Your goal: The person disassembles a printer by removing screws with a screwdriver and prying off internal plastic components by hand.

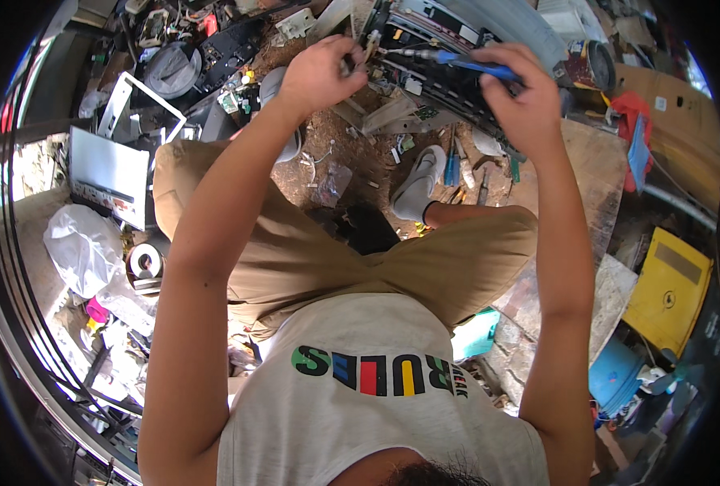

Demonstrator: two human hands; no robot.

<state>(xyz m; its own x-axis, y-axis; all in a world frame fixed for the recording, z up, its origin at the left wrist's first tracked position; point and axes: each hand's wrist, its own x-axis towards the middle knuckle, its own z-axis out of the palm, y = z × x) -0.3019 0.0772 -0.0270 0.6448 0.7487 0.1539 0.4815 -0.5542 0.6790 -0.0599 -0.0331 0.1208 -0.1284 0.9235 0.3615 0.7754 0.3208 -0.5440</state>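
A dark, opened device [425, 97] with a metal frame and internal parts lies at the top middle. My right hand [522, 101] grips a blue-handled screwdriver [473, 65], whose shaft points left into a small pale part [372, 44] at the device's left end. My left hand [323, 73] is at that same end, fingers curled closed beside the screwdriver's tip; what they hold is too small and blurred to make out.
I sit among scattered scrap, with loose tools [465, 170] below the device. Around me are a white frame [117, 113], a silver panel [109, 170], plastic bags [85, 251], a yellow case [664, 292], a blue bucket [615, 373] and cardboard [664, 109] at right.
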